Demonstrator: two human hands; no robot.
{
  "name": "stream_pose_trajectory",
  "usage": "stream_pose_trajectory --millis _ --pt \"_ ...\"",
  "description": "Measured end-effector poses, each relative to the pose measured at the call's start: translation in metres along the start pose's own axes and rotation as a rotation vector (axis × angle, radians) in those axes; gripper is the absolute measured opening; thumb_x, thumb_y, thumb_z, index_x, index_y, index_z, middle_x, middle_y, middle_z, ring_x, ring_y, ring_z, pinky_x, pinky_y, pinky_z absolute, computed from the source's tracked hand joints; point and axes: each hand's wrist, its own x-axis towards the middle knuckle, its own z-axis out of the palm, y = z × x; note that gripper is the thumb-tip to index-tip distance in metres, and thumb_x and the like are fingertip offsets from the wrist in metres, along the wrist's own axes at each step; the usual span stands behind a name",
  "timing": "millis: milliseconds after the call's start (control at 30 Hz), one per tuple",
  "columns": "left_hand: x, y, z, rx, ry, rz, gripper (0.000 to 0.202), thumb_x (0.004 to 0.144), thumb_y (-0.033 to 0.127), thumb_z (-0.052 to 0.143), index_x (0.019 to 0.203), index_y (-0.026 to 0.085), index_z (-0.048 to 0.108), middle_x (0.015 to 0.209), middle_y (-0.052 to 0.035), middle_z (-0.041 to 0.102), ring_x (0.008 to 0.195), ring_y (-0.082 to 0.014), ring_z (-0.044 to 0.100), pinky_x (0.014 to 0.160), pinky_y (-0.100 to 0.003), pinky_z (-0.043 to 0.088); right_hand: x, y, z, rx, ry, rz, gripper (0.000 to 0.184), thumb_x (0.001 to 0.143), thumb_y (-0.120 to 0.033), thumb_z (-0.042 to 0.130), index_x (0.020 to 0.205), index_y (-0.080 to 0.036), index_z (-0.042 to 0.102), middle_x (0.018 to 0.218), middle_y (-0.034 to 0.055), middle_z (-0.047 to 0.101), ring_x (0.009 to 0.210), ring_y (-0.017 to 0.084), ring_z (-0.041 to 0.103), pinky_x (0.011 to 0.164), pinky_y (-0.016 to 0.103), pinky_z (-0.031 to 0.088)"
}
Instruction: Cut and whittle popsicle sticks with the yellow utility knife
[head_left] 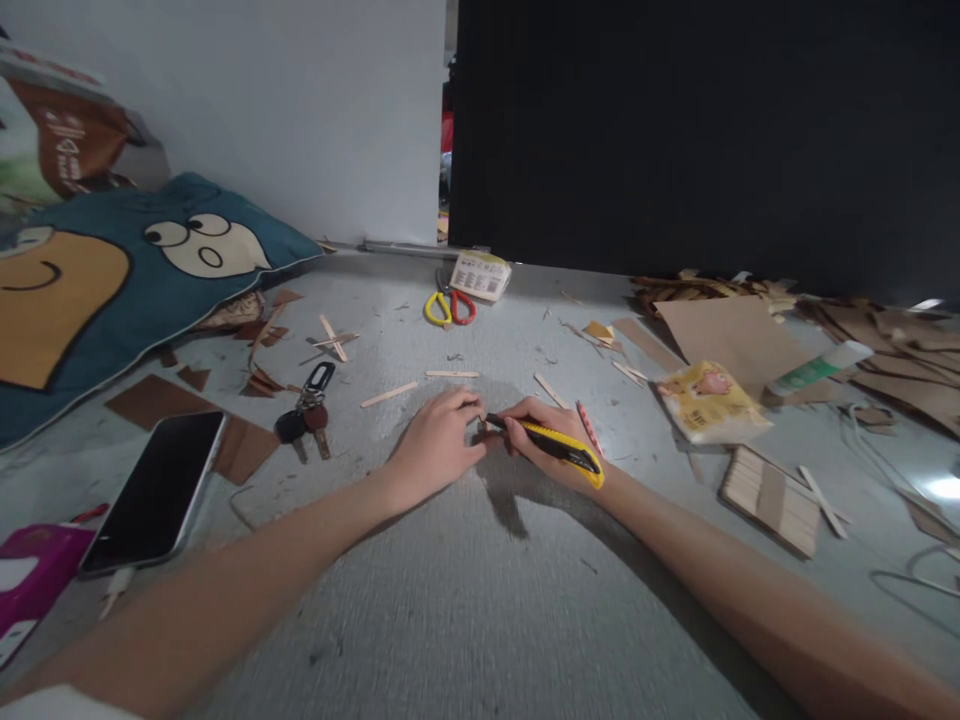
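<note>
The fingers of the right hand [541, 432] are clenched around a yellow-and-black utility knife [559, 445], held like a pen with its tip angled down and to the left onto the grey floor [480, 600]. The fingertips of the left hand [435, 445] are bent and bunched right against the knife's tip, pressing down there. Whatever lies beneath them is hidden, so it cannot be told whether they grip anything. Both forearms stretch in from the bottom corners, and the two hands almost touch at the middle of the view.

A red striped stick [589, 428] lies just beside the right hand. Loose wooden craft sticks [388, 394] are scattered on the floor just beyond the hands. Further back sit scissors [450, 306] with one yellow and one red handle, beside a small printed pack [480, 275].

To the left lie a bunch of keys [307, 410], a dark-screened phone [154, 490] resting on brown cardboard pieces, and a blue cartoon-face cushion [112, 280].

To the right are a yellow packet [709, 400], a panel of joined sticks [772, 497], a large cardboard sheet [727, 335] and a white-and-green tube [817, 368].
</note>
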Motion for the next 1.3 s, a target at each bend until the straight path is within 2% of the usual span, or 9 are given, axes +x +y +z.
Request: stream_pose_trajectory --millis 233,467,700,867,1000,1133,1300 --pt "0.0 0.0 0.0 -0.011 -0.007 -0.007 0.022 0.089 0.025 0.076 0.11 0.021 0.077 0.132 -0.0129 0.071 0.133 -0.0328 0.063 0.115 -0.051 0.051 -0.002 0.0 -0.002 -0.008 -0.026 0.008 0.026 0.107 -0.044 0.053 0.095 -0.023 0.065 0.066 -0.0018 0.071 0.056 0.012 0.066 0.058 0.023 0.05" --pt "0.0 0.001 0.002 -0.009 0.015 -0.008 0.017 0.091 0.028 0.076 0.106 0.022 0.078 0.128 -0.0115 0.073 0.13 -0.0312 0.065 0.116 -0.051 0.051 0.002 0.0 0.001 -0.047 -0.027 -0.093 0.022 0.106 -0.039 0.051 0.094 -0.024 0.063 0.078 0.0028 0.073 0.063 0.014 0.068 0.06 0.025 0.052" --pt "0.001 0.002 0.003 -0.007 0.01 -0.01 0.017 0.089 0.026 0.077 0.105 0.019 0.077 0.129 -0.0126 0.072 0.13 -0.0317 0.065 0.113 -0.05 0.053 0.005 -0.003 0.002 -0.034 -0.034 -0.069 0.021 0.105 -0.036 0.051 0.09 -0.023 0.059 0.072 0.0007 0.068 0.06 0.014 0.063 0.059 0.025 0.048" --pt "0.002 0.004 0.002 -0.014 0.008 -0.014 0.018 0.088 0.027 0.078 0.105 0.02 0.078 0.128 -0.012 0.073 0.13 -0.0319 0.065 0.114 -0.051 0.051 0.008 -0.005 0.002 0.026 -0.064 -0.039 0.028 0.105 -0.044 0.054 0.086 -0.023 0.058 0.069 -0.0013 0.063 0.058 0.013 0.058 0.058 0.025 0.045" --pt "0.004 0.004 0.001 -0.031 0.001 -0.017 0.021 0.087 0.026 0.08 0.105 0.018 0.078 0.127 -0.013 0.074 0.127 -0.0324 0.066 0.112 -0.051 0.052 0.009 -0.001 0.002 0.112 -0.022 0.063 0.036 0.102 -0.053 0.057 0.081 -0.023 0.06 0.066 -0.0017 0.06 0.057 0.013 0.054 0.056 0.026 0.042" --pt "0.005 0.003 0.0 -0.046 0.005 0.01 0.014 0.088 0.027 0.079 0.1 0.018 0.078 0.121 -0.0111 0.074 0.123 -0.031 0.067 0.108 -0.049 0.054 0.009 0.005 0.001 0.307 0.004 0.312 0.041 0.097 -0.061 0.061 0.082 -0.024 0.062 0.06 -0.0029 0.061 0.05 0.013 0.051 0.05 0.026 0.037" --pt "0.005 0.003 0.0 -0.027 0.005 -0.007 0.019 0.085 0.026 0.081 0.103 0.019 0.078 0.127 -0.012 0.074 0.127 -0.0321 0.066 0.111 -0.049 0.053 0.012 0.008 0.003 0.506 0.039 0.433 0.037 0.089 -0.06 0.07 0.081 -0.024 0.065 0.06 -0.0015 0.065 0.049 0.014 0.053 0.049 0.027 0.037"
